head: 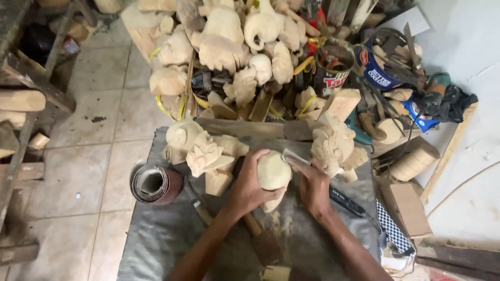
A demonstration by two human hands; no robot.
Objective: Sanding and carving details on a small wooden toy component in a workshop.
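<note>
Two hands: both busy, frame centre
Left hand: clasped round rounded wood carving
Right hand: pinching sandpaper sheet against it
Left: sandpaper roll
Above: carved figures, carving pile crowd in

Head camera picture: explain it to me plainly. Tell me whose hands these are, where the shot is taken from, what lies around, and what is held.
The camera sits on a person's head and looks down at their own two bare hands. The left hand grips a rounded pale wood carving. The right hand presses a folded piece of sandpaper against it. They work over a grey cloth dusted with sawdust. On it lie a roll of sandpaper and unfinished carved figures; more carvings are piled behind.
</note>
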